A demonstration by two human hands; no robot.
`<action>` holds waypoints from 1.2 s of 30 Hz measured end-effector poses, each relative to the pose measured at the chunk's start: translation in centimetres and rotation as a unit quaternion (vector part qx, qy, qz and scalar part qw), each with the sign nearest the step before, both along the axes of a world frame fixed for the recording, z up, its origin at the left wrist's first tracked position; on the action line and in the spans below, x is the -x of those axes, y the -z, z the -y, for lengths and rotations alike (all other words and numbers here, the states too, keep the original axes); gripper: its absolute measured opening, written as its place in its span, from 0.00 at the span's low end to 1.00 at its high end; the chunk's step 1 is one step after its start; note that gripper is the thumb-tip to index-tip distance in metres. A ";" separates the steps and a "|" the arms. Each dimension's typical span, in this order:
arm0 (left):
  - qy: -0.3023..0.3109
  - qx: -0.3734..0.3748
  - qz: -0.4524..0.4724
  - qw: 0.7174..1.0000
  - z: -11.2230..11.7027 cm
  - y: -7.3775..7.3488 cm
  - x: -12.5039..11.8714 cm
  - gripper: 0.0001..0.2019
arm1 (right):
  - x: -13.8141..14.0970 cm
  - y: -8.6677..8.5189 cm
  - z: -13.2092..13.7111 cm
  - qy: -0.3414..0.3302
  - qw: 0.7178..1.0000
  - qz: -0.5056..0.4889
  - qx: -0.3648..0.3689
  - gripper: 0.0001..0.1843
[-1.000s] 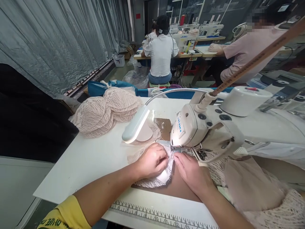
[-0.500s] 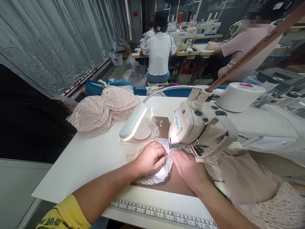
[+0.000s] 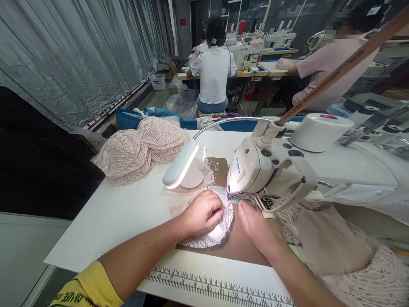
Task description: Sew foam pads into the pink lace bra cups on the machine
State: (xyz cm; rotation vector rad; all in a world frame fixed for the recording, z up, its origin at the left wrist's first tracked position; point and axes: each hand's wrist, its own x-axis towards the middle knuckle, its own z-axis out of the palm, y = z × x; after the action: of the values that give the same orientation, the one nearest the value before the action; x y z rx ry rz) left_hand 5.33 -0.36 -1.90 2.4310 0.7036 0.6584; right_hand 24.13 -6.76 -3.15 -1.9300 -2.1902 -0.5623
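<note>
- Lace cup (image 3: 211, 241) is lying on the table (image 3: 128, 213) just in front of the machine (image 3: 255, 170), with its far edge reaching in beside the machine's foot
- Cup is sitting mostly beneath the left hand (image 3: 203, 213) and just left of the right hand (image 3: 258, 230)
- Left hand is curling into a loose fist, fingers pressed together, gripping the cup's upper fold and bearing down on it
- Right hand is lying flat, fingers stretched out and close together, tips touching the cup's edge near the foot, palm resting on the brown patch (image 3: 236, 251)
- Lamp (image 3: 180, 166) is hanging just beyond the left hand
- Stack of cups (image 3: 140, 147) is sitting well apart, at the table's far left
</note>
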 end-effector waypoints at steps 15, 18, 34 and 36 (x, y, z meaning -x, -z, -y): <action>-0.012 -0.020 -0.011 1.000 0.1 0.5 0.0 0.07 | 1.0 1.2 0.2 -0.005 0.999 -0.026 0.028 0.16; -0.015 -0.041 -0.016 0.999 0.3 0.6 -0.1 0.06 | 0.9 1.1 0.1 0.007 0.999 -0.027 0.034 0.15; 0.046 -0.184 -0.126 0.974 0.0 0.9 0.1 0.14 | 0.5 0.7 0.1 -0.011 0.995 -0.081 0.062 0.19; 0.051 -0.185 -0.131 0.973 -0.1 0.9 0.1 0.14 | 0.4 0.6 0.1 -0.013 0.994 -0.087 0.063 0.19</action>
State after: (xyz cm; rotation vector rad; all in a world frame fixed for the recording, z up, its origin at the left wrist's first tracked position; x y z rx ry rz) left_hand 5.22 -0.25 -2.82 2.9159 0.5897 0.4641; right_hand 23.70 -6.88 -3.73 -1.9262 -2.1837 -0.2451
